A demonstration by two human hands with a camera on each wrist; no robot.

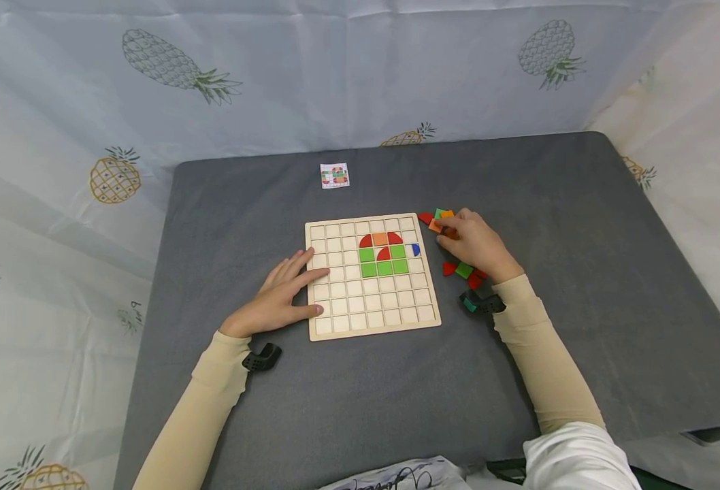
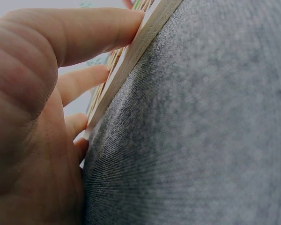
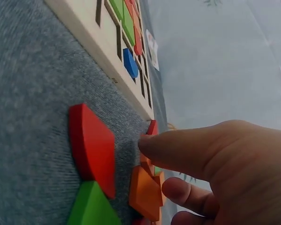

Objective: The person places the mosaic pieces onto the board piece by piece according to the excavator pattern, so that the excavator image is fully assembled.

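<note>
A square wooden grid board (image 1: 372,333) lies on the table. In its cells sit several green square tiles (image 1: 384,268), red rounded tiles (image 1: 395,238) and an orange square tile (image 1: 380,239). A small blue rounded piece (image 1: 416,250) lies near the board's right edge. My left hand (image 1: 277,299) rests on the left rim with fingers and thumb spread. Over a cluster of loose pieces right of the board hovers my right hand (image 1: 476,241). Its thumb and fingers stand apart near an orange piece (image 3: 146,193); whether they touch it is partly hidden.
A small printed pattern card (image 1: 335,176) lies behind the board. Loose red (image 3: 91,147) and green (image 3: 92,206) pieces lie on the grey tablecloth (image 1: 384,395), under and in front of the right hand. A pineapple-print curtain (image 1: 335,75) hangs behind the table.
</note>
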